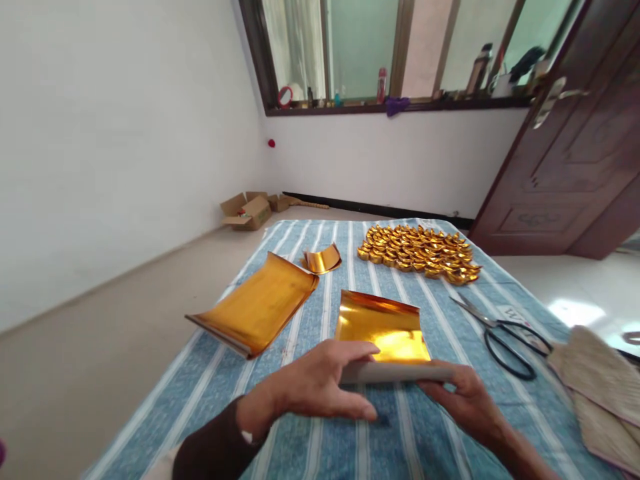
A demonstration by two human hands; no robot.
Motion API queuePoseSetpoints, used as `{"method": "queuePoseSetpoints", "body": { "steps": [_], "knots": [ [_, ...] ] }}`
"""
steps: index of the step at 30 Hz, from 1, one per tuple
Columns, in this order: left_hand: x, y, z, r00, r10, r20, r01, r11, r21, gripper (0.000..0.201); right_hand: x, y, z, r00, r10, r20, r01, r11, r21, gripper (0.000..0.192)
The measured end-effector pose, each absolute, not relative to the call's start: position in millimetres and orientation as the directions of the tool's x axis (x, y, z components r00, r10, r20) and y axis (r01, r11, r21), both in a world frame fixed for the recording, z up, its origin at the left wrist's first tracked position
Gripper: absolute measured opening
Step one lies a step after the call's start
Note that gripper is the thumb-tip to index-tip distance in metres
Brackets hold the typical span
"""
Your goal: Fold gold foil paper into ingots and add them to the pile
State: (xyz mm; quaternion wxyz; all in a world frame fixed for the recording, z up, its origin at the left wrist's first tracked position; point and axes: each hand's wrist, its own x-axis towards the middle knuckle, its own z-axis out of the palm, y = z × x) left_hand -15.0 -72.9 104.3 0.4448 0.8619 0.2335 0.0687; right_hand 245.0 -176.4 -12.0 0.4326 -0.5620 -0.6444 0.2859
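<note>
A shiny gold foil paper sheet point(383, 327) lies in front of me, its near edge turned up so the dull grey underside shows as a flat strip. At the right end of this strip, my right hand point(457, 390) is closed on the paper, thumb below and fingers above. My left hand point(325, 380) is at the left end, thumb and fingers spread apart; its fingertips overlap the strip, and I cannot tell how firmly they touch it. To the left is a larger stack of gold foil paper point(263, 300) with curling edges. Beyond it sits a small curled stack of gold pieces point(323, 259).
Many folded gold ingots point(420, 252) are massed on the far right of the striped blue cloth point(310, 400). Black-handled scissors point(500, 327) lie to the right, near a beige cloth item point(600, 380). Open cardboard boxes point(253, 210) stand on the floor; a brown door point(560, 147) is at right.
</note>
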Motion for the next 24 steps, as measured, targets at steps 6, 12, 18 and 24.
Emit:
{"method": "queuePoseSetpoints", "body": {
  "steps": [6,12,18,24],
  "knots": [
    [-41.2,-46.9,65.4,0.809,0.536,-0.243,0.16,0.197,0.967,0.079,258.2,-182.4,-11.8,0.101,0.995,0.013,0.24,-0.012,-0.971,0.032],
    [-18.7,-51.1,41.4,0.707,0.651,-0.276,-0.007,0.397,0.918,0.051,257.4,-167.3,5.3,0.054,0.981,-0.187,-0.117,-0.18,-0.977,0.04],
    [7.5,-30.5,24.7,0.52,0.743,-0.421,0.046,0.468,0.883,0.047,263.1,-133.6,8.0,0.065,0.945,-0.319,-0.182,-0.303,-0.935,0.053],
    [19.4,-3.7,17.6,0.496,0.772,-0.397,0.135,0.383,0.914,0.038,271.4,-94.1,-2.7,0.199,0.912,-0.36,0.035,-0.373,-0.927,0.044]
  ]
}}
